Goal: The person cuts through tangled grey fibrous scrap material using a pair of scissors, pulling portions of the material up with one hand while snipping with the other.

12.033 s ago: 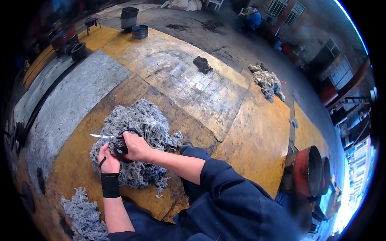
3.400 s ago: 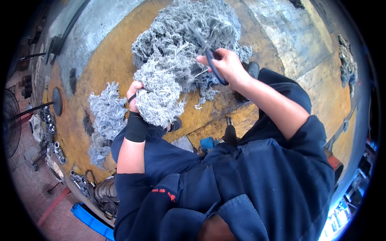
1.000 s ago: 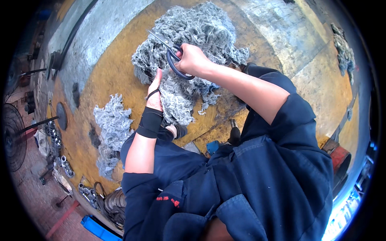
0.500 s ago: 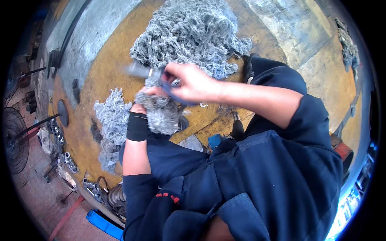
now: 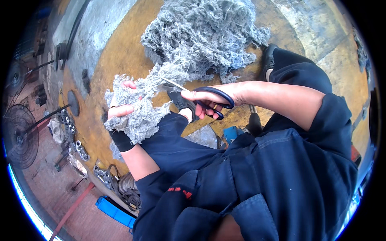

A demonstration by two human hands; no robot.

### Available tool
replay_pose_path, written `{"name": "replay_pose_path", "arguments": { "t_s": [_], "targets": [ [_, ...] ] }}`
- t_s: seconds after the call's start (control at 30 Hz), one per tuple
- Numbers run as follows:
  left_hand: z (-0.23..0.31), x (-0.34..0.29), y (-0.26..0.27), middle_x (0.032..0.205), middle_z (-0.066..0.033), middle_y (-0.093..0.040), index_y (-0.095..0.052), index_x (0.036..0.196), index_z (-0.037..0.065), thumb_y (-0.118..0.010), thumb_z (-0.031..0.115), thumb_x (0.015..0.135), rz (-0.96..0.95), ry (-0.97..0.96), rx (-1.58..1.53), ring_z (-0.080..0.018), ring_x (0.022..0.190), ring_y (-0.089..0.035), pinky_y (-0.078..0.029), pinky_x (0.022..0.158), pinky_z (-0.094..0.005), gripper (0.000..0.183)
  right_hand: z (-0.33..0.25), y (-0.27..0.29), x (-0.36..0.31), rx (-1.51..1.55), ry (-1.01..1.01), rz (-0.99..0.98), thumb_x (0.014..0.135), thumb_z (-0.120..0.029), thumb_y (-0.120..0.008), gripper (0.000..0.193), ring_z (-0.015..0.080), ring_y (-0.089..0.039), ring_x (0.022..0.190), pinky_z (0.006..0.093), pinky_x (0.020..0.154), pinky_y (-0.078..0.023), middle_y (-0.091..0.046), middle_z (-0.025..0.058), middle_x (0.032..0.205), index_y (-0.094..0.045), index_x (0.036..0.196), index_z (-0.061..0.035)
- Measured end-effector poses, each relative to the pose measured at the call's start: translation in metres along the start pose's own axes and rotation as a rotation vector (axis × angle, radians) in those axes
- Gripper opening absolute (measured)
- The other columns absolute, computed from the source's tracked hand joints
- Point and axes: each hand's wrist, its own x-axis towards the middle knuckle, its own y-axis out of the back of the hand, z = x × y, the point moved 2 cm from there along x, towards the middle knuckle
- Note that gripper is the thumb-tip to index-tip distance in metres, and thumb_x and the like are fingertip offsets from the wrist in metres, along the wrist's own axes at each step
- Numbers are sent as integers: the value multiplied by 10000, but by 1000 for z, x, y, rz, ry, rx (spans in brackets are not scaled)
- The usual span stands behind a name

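Note:
My left hand (image 5: 120,110) is closed around a clump of grey, shaggy thread waste (image 5: 144,120), which hangs over the black wristband. A loose strand of fibre stretches from this clump toward the big grey pile of the same waste (image 5: 201,38) beyond my hands. With my right hand (image 5: 207,103) I grip scissors (image 5: 175,84) with dark looped handles. Their blades point left and reach the stretched fibres; whether they are parted I cannot tell. The palm side of my left hand is hidden by the clump.
My legs and shoes surround the stained yellow floor plate (image 5: 96,96). Black fans (image 5: 22,136) stand at the left. Metal fittings (image 5: 82,150) and a coiled hose (image 5: 126,186) lie along the plate's edge, with a blue box (image 5: 114,213) below. A blue object (image 5: 230,134) lies between my legs.
My hands have come apart: the right one with the scissors has moved right, the left one with the clump has moved left. Fibre is now stretched out between clump and pile.

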Motion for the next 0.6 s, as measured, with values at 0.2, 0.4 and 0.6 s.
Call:
{"name": "replay_pose_path", "arguments": {
  "t_s": [0.2, 0.4, 0.6],
  "targets": [
    [4, -3, -13, 866, -88, -502, -459, 1031, 17, -670, 125, 448, -18, -14, -22, -207, 824, -524, -432, 744, -300, 629, -3, -16, 23, 70, 14, -102, 823, -753, -373, 729, 99, -498, 509, 231, 472, -416, -564, 23, 676, -578, 751, -57],
    [6, -9, -19, 871, -79, -492, -444, 1000, 44, -666, 80, 434, -94, 19, 51, -202, 824, -521, -423, 750, -308, 609, -8, -22, 34, 114, -7, -158, 783, -810, -331, 824, 104, -528, 480, 241, 423, -427, -583, 43, 646, -584, 733, -27],
    [5, -11, -24, 867, -58, -476, -425, 1023, 58, -673, 78, 440, -105, 26, 132, -191, 840, -509, -419, 758, -306, 634, -23, -28, 40, 65, 163, -87, 762, -820, -367, 797, 85, -491, 493, 232, 431, -394, -552, 18, 651, -561, 734, -47]
  ]
}}
